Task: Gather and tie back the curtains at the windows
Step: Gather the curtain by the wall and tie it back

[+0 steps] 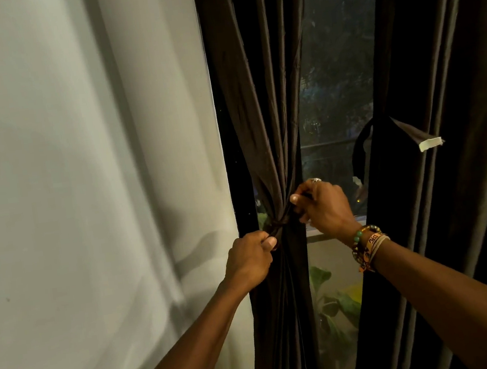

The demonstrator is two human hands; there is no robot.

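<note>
At mid-height, dark curtain (257, 89), apparently pinched.

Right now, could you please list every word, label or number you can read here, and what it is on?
Orange wristband by the right hand: dark letters, too small and tilted to read.
White tab on the right curtain: no print shows.
Nothing else carries text.
</note>
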